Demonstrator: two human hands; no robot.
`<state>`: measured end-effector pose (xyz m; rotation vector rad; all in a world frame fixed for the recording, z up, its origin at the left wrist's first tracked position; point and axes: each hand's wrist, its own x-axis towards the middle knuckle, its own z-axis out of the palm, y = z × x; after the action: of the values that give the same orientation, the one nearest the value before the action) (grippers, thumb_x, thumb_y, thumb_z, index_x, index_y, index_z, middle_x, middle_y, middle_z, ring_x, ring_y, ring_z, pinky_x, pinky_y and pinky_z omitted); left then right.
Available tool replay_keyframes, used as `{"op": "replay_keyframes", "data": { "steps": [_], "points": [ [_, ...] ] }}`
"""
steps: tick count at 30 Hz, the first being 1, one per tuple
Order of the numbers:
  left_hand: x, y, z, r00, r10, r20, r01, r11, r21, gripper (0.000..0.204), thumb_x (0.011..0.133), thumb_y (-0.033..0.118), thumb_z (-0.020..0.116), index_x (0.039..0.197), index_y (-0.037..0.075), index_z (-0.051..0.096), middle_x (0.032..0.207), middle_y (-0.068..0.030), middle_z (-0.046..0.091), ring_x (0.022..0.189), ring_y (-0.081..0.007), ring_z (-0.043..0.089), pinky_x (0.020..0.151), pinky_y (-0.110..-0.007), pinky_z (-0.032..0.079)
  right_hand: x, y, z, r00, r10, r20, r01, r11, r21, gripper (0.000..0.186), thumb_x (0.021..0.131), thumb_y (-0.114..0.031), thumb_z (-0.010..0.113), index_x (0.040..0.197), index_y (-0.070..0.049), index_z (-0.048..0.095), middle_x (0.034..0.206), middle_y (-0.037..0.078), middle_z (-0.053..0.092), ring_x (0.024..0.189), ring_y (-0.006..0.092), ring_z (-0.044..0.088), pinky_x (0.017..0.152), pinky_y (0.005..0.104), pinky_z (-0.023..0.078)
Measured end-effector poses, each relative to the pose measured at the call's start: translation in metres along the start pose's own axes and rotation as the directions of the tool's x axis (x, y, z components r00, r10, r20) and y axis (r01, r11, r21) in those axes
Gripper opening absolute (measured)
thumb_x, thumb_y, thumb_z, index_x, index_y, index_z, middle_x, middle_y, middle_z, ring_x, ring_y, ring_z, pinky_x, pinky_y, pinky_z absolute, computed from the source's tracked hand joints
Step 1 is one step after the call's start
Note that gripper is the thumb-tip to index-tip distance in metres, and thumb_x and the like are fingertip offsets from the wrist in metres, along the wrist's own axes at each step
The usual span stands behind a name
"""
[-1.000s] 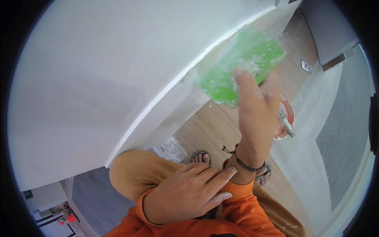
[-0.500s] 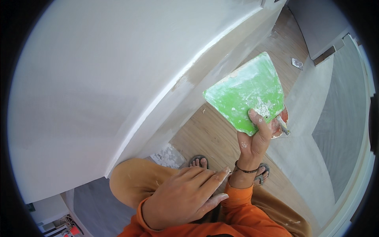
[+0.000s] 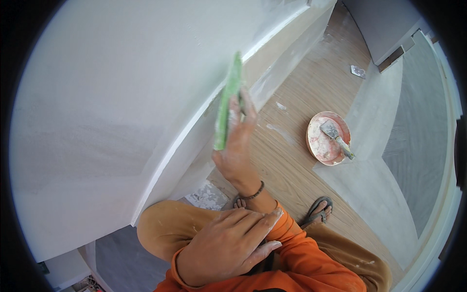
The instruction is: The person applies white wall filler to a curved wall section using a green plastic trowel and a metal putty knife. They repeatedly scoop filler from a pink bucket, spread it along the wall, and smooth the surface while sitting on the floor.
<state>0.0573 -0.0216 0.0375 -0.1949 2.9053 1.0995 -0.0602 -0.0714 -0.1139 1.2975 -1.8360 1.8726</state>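
Farthest left of both grips spreads a pale grey wall (image 3: 112, 112), its bright white edge (image 3: 185, 131) running up past the left side of the right grip. Just beyond the left grip, toward the wall, a white-spattered sheet (image 3: 206, 194) lies on the wood-look floor (image 3: 287, 170). The left grip (image 3: 226, 246) has its fingers nearly straight and its thumb set apart, with nothing seen in it (its palm side is hidden); its whitened fingertips overlap the right sleeve (image 3: 296, 238).

The green plate (image 3: 227, 109) is in the right grip, seen almost edge-on, rising from the hand in front of the wall's white edge; whether it touches there, I cannot tell. The right grip (image 3: 236, 146) is closed about the plate, its fingers on the right-hand face and slightly blurred. A dark bracelet (image 3: 255, 191) circles the wrist below.

Right of the right grip, well apart from it, stands a round reddish bowl (image 3: 316, 124) smeared with white, a scraper (image 3: 340, 142) lying across it, handle over the rim. Farther off, beyond the bowl, is a small whitish piece (image 3: 358, 71).
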Motion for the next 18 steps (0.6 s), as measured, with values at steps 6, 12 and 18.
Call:
{"op": "replay_keyframes", "data": {
  "steps": [6, 12, 18],
  "points": [
    [0.0, -0.001, 0.0, 1.0, -0.001, 0.009, 0.002, 1.0, -0.01, 0.054, 0.088, 0.031, 0.073, 0.129, -0.001, 0.058, 0.102, -0.0126, 0.068, 0.093, -0.0273, 0.066, 0.085, -0.036, 0.054, -0.041, -0.002, 0.003, 0.991, -0.083, 0.108, 0.069, 0.99, 0.127, 0.079, 0.078, 0.0, 0.07, 0.15, -0.009, 0.041, 0.154, 0.032, 0.027, 0.138, 0.0495, 0.034, 0.112, 0.0535, 0.03],
    [0.002, 0.0, -0.001, 1.0, -0.03, 0.001, 0.03, 0.999, 0.02, 0.053, 0.088, 0.03, 0.073, 0.129, 0.0, 0.059, 0.105, -0.0114, 0.068, 0.093, -0.0259, 0.066, 0.084, -0.035, 0.054, -0.075, 0.023, -0.06, 1.0, 0.006, 0.03, 0.001, 0.969, -0.247, 0.051, 0.083, 0.0, 0.065, 0.132, -0.008, 0.053, 0.137, 0.024, 0.05, 0.122, 0.0383, 0.053, 0.106, 0.0525, 0.041],
    [0.002, -0.001, -0.004, 0.999, -0.042, 0.019, 0.042, 0.999, -0.002, 0.052, 0.088, 0.028, 0.073, 0.129, 0.0, 0.059, 0.104, -0.0114, 0.068, 0.092, -0.0261, 0.066, 0.083, -0.035, 0.054, -0.007, 0.061, -0.118, 0.964, 0.256, -0.07, -0.248, 0.963, 0.106, 0.047, 0.084, -0.012, 0.067, 0.128, -0.027, 0.059, 0.142, 0.018, 0.051, 0.129, 0.0366, 0.051, 0.11, 0.0559, 0.038]
  ]
}}
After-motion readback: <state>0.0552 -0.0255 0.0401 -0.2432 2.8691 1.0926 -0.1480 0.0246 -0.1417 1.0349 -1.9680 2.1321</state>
